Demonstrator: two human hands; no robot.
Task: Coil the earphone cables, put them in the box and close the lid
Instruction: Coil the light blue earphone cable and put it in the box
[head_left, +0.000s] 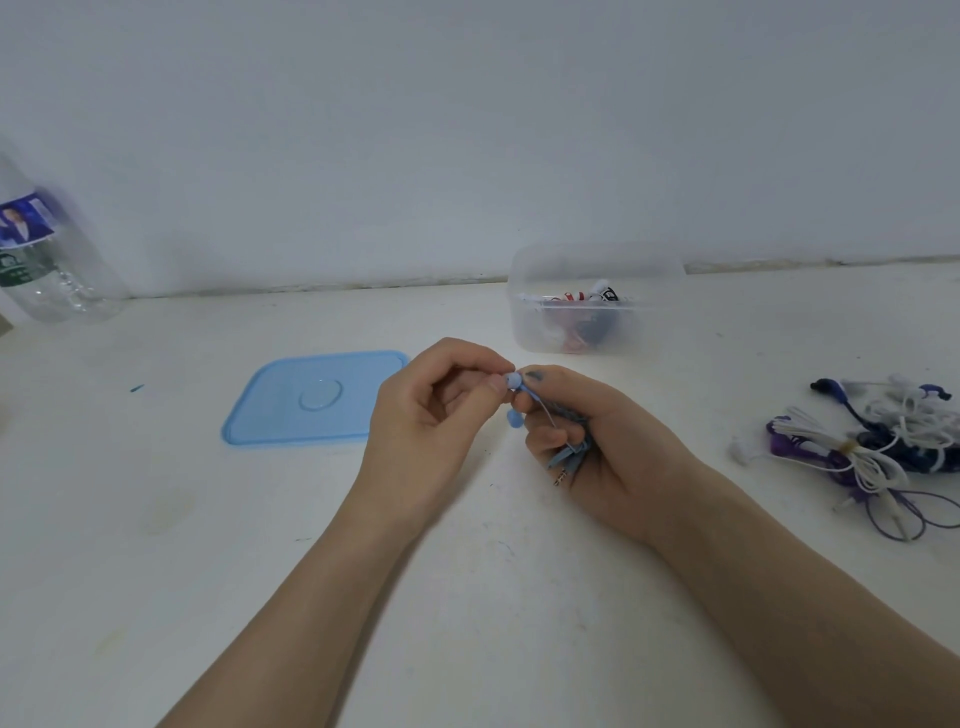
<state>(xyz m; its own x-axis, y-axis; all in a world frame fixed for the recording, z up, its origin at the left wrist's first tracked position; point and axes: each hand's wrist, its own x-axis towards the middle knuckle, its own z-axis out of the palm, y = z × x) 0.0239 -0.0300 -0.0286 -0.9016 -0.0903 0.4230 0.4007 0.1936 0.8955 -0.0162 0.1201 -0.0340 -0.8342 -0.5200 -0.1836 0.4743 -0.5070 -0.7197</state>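
Two forearms, near edge of the table (156, 519). Right hand (613, 447): fingers curled round the coiled blue earphone cable (569, 449), keeping loops together, plug hanging below. Left hand (436, 415): pinching one earbud (513, 380), apparently to finish the winding. Open box (592, 301) at far edge, part-filled; blue lid (311, 397) laid aside left; uncoiled earphones (872, 447) at right edge.

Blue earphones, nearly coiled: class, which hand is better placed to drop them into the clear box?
Probably the right hand: it already grips the blue earphones, and the clear box stands on its side. The left hand only pinches an earbud.
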